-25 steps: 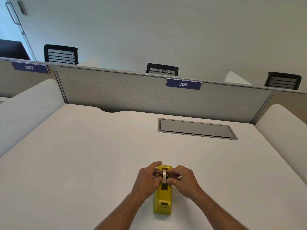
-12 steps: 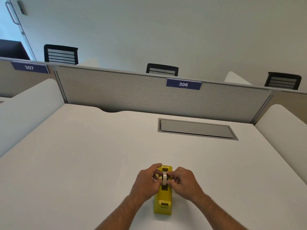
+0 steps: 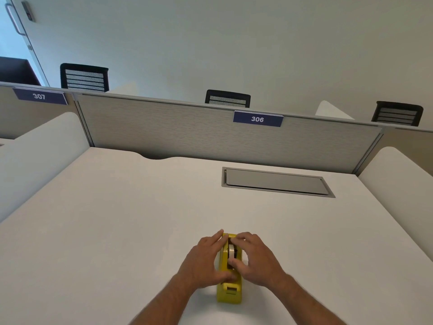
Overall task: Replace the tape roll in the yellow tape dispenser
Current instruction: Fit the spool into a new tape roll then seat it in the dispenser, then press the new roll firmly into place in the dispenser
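Head view: my left hand (image 3: 203,261) lies open against the dispenser (image 3: 229,288) side, steadying it; my right hand (image 3: 254,259) pinches the roll (image 3: 231,251) in its cradle, near the surface (image 3: 117,219) edge. Dispenser probably heavy, stiff; roll light, slick: hold by the rim.
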